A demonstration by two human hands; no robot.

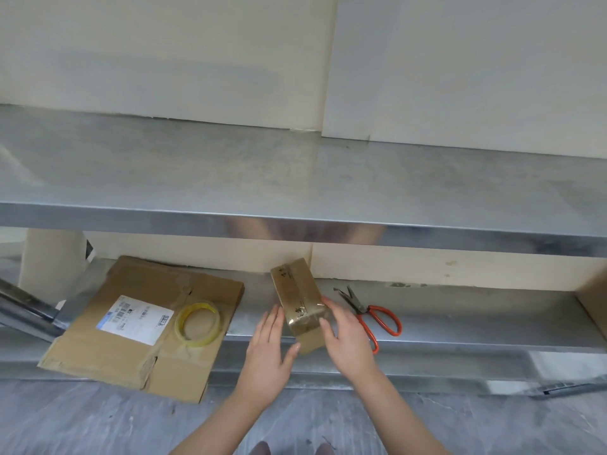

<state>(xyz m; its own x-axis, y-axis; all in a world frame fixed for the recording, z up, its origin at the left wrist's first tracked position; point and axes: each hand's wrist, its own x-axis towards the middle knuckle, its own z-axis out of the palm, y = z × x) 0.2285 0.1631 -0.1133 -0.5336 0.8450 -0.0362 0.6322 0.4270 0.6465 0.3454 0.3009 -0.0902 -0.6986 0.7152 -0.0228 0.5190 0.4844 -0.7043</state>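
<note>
My forearms come up from the bottom edge over the grey floor (98, 425), both reaching to the lower metal shelf (466, 326). My right hand (346, 339) grasps the small cardboard box (294, 289): the thumb lies across its taped top and the fingers wrap its right side. My left hand (267, 348) is released, fingers straight and held flat just beside the box's left side, with the thumb tip touching the near end.

The box is wrapped in clear tape and lies lengthwise, its far end close to the back wall and its near end jutting past the shelf's front edge between my hands. I cannot tell whether it rests fully on the shelf or is lifted a little.

To the left, a flattened carton (141, 326) with a white label (134, 320) lies half on the shelf and overhangs towards the floor; a roll of yellowish clear tape (197, 325) sits on it. To the right of my right hand lie scissors (372, 315) with orange handles, blades pointing to the wall. The upper shelf (295, 182) spans above
</note>
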